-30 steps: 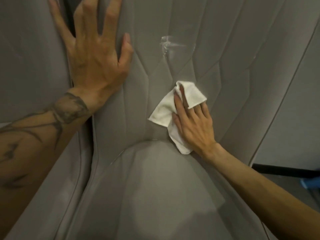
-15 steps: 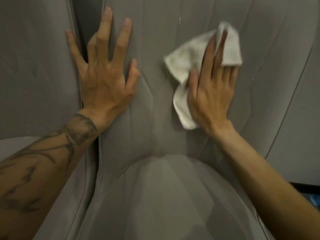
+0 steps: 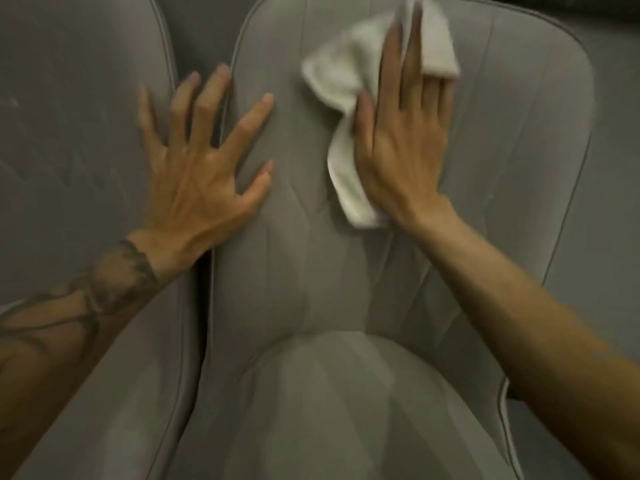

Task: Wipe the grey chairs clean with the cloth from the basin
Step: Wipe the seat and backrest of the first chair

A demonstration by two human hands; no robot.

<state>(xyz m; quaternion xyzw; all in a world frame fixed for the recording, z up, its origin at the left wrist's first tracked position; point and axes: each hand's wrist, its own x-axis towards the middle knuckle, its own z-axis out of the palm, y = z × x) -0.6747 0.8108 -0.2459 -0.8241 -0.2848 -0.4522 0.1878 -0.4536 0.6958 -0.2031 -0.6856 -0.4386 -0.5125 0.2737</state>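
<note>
A grey upholstered chair fills the middle of the head view, its backrest facing me and its seat below. My right hand lies flat with straight fingers on a white cloth, pressing it against the upper part of the backrest. The cloth's lower corner hangs beside my palm. My left hand rests spread and flat on the left edge of the same backrest, over the gap to the neighbouring chair. The picture is slightly blurred by motion.
A second grey chair stands close on the left, nearly touching the first. More grey upholstery shows at the right edge. A dark strip runs behind the chairs' tops.
My right hand has swept the cloth up the backrest from just above the seat to near the top. My left hand stays pressed on the backrest's left edge.
</note>
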